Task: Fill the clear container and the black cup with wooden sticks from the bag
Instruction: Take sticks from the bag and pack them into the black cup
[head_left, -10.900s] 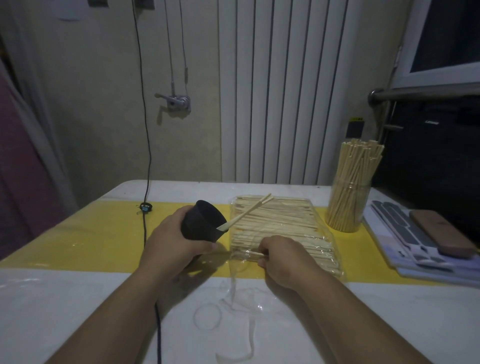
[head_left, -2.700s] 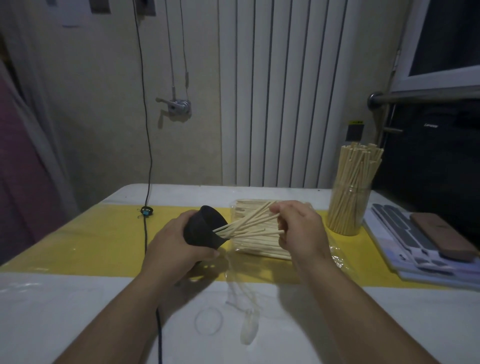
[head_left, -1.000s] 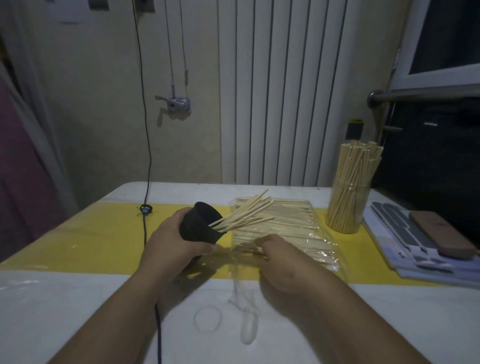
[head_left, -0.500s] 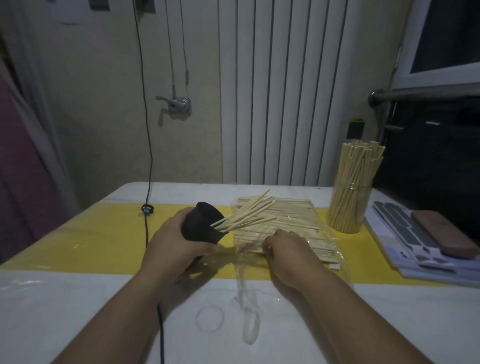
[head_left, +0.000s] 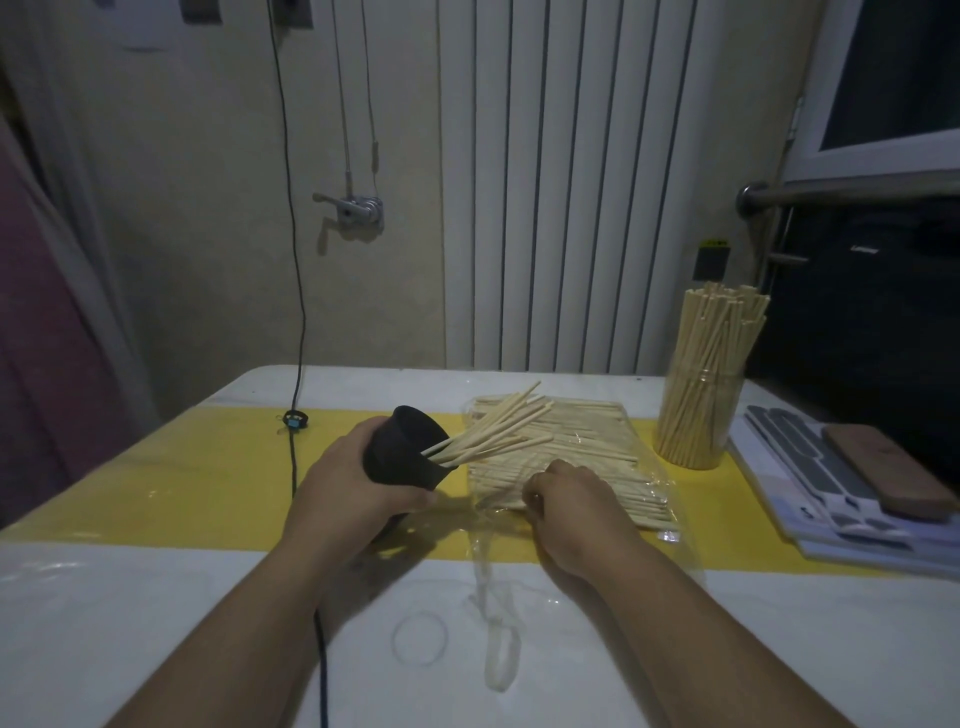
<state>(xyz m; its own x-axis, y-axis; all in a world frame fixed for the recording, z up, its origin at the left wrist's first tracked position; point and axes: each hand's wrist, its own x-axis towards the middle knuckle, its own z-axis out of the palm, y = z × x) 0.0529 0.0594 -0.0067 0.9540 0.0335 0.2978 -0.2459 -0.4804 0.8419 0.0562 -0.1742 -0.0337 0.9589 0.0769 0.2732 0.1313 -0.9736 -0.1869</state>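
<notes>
Black cup (head_left: 402, 457) in left hand (head_left: 348, 488)

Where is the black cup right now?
In the head view, the black cup is left of centre, tilted in the left hand, its mouth facing the bag of sticks just to its right.

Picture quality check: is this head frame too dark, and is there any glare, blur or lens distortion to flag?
Head view: dim, low contrast throughout; the black cup in the left hand nearly merges with its shadow; the clear bag gives only a faint sheen, sticks inside readable; no evident motion blur; wide-angle bend tilts the window frame at the right edge.
</notes>
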